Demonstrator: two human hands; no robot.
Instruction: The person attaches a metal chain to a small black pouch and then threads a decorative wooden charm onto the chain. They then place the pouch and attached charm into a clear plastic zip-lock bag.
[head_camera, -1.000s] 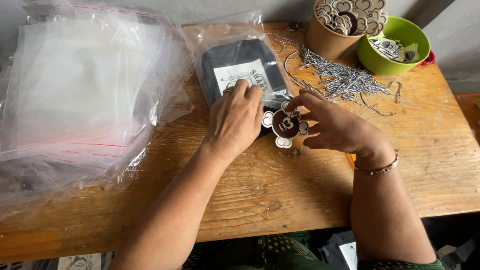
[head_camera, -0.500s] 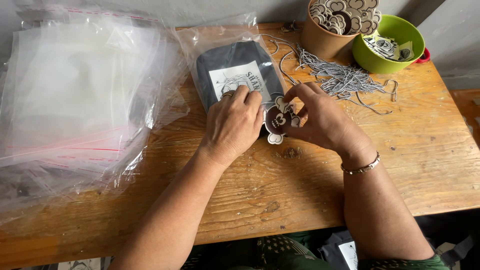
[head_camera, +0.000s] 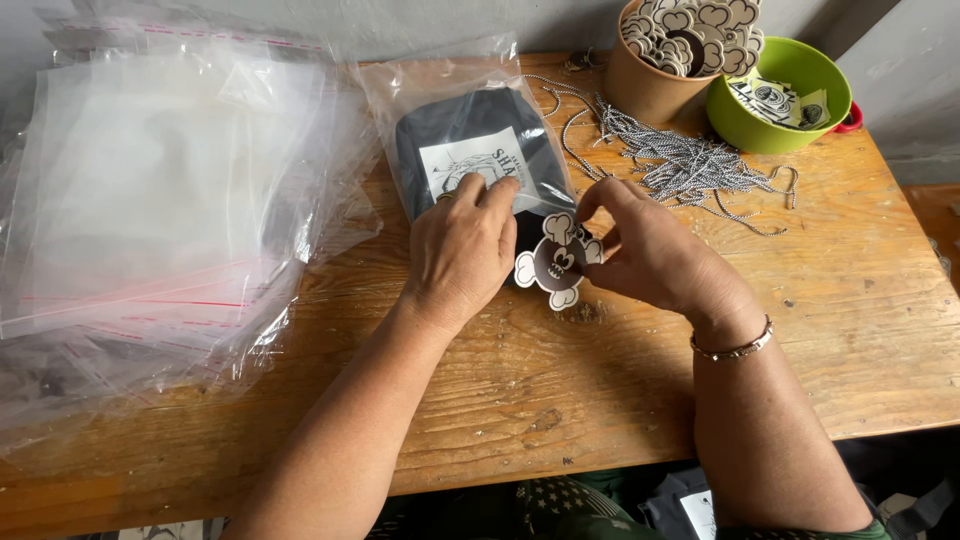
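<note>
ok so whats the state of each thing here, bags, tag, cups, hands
left hand: pressing flat on the bagged dark garment
right hand: pinching the skull-shaped tag
stack of clear bags: flat, piled
brown cup: upright, full of tags
green bowl: upright, holds cards
cords: loose heap

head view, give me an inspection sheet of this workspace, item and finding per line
surface: worn wooden table, scratched and stained.
job's things: die-cut cartoon tag; dark folded garment in clear bag.
clutter: stack of clear plastic bags; brown cup of tags; green bowl of printed cards.
grips: left hand presses the bagged garment; right hand pinches the tag.
cables: loose pile of speckled cords.
surroundings: grey wall behind the table.
</note>
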